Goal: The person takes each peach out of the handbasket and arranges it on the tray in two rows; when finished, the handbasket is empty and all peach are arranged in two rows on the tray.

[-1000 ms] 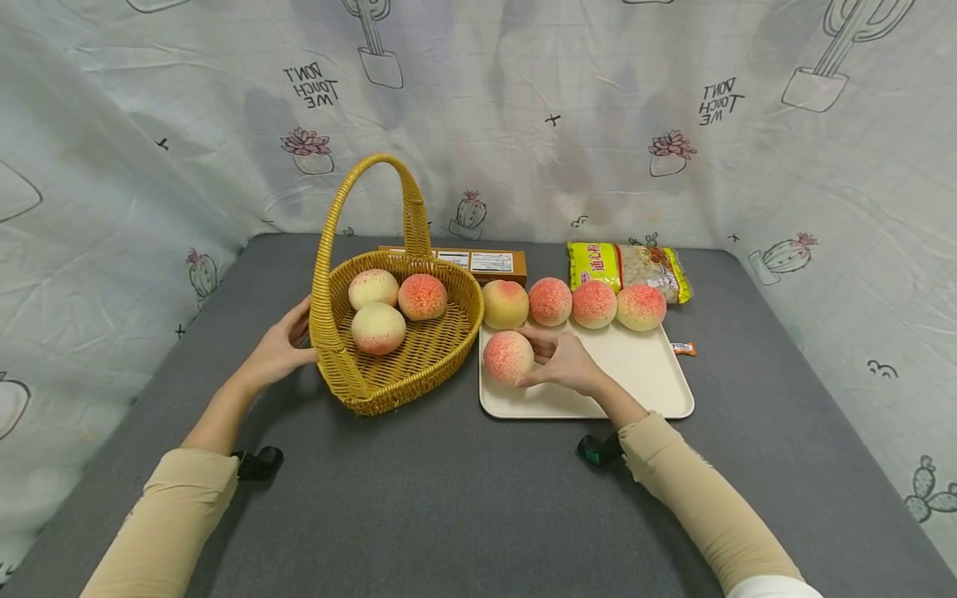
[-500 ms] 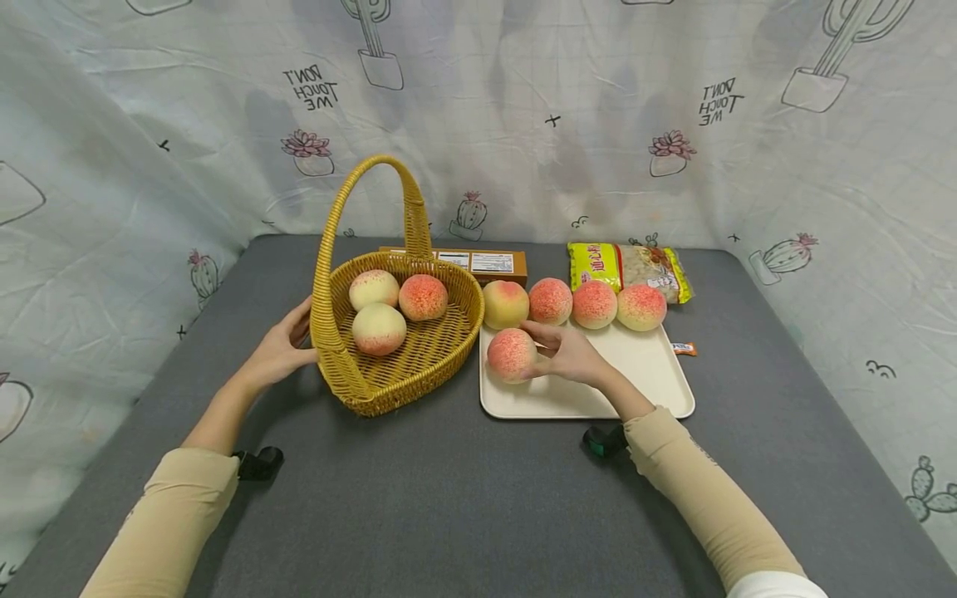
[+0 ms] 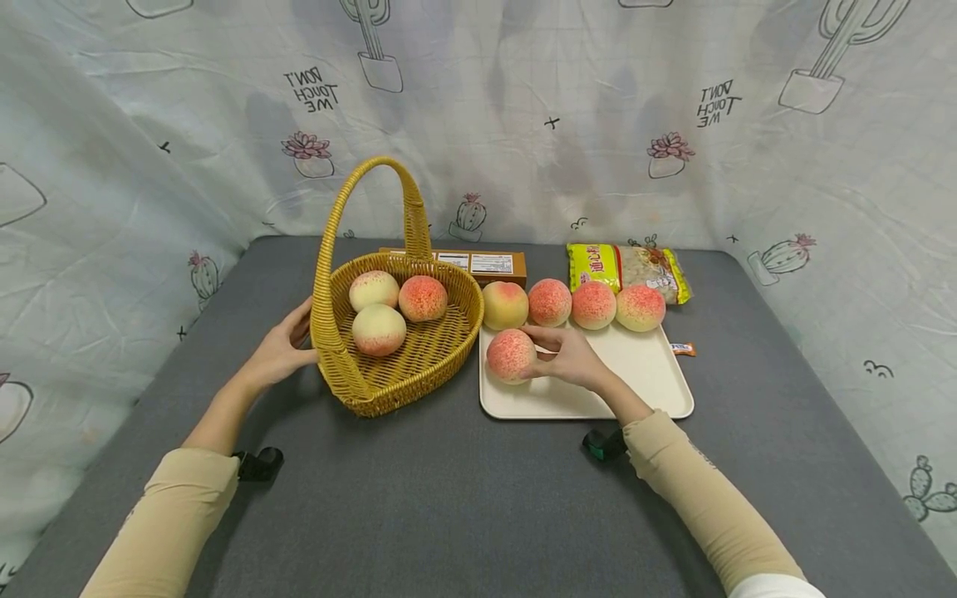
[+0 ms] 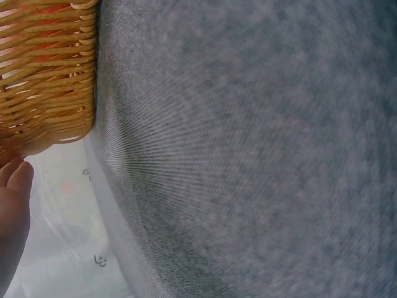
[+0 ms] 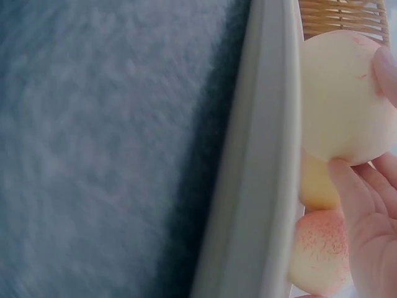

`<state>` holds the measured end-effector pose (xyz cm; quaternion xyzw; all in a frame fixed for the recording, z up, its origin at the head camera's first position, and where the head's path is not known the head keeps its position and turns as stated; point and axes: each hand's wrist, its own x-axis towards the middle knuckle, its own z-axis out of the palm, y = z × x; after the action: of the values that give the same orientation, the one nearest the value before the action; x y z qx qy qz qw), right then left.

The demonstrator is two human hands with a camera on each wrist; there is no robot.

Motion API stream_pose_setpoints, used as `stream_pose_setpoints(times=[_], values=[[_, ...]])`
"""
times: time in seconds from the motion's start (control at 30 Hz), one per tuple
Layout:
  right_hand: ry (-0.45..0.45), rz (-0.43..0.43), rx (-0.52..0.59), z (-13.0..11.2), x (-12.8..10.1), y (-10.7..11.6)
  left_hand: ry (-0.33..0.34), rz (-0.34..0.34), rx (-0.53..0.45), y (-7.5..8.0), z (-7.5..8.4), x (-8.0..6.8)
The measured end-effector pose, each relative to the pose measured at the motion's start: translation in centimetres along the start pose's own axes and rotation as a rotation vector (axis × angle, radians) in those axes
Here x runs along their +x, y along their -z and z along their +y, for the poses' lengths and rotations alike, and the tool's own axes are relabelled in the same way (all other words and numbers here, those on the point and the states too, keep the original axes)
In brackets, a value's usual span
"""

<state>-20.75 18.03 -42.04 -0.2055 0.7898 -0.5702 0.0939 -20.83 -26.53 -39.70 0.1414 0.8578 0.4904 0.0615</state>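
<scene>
Eight matte round peaches (image 3: pixel 594 305) show: three in the golden woven basket (image 3: pixel 419 385), four along the far edge of the rectangular cream tray (image 3: pixel 635 374), one at its left end. This red-speckled peach (image 3: pixel 511 356) (pale underneath) is pinched by the right hand (image 3: pixel 571 361), parted peach-wide; whether it clears the tray is hard to tell. The left hand (image 3: pixel 278 353), fingers and thumb apart, rests against the basket, whose woven floor shows at front right, just beside the tray.

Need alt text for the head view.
A right hand holds a peach at a cream tray, four more peaches lined along its far side; the left hand touches a wicker basket containing three peaches. A box and a yellow packet lie behind.
</scene>
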Motion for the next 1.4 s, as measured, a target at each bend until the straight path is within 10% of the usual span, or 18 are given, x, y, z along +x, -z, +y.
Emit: stream_pose_setpoints(times=[0.5, 0.83, 1.4], values=[[0.028, -0.025, -0.127, -1.1, 0.6, -0.4, 0.017, -0.001, 0.016, 0.0, -0.1, 0.0], [0.104, -0.015, -0.261, -6.9, 4.1, 0.3, 0.009, -0.003, 0.013, 0.0, 0.0, 0.0], [0.280, -0.457, -1.035, -13.7, 11.8, -9.0, -0.001, -0.001, 0.008, 0.1, -0.1, -0.3]])
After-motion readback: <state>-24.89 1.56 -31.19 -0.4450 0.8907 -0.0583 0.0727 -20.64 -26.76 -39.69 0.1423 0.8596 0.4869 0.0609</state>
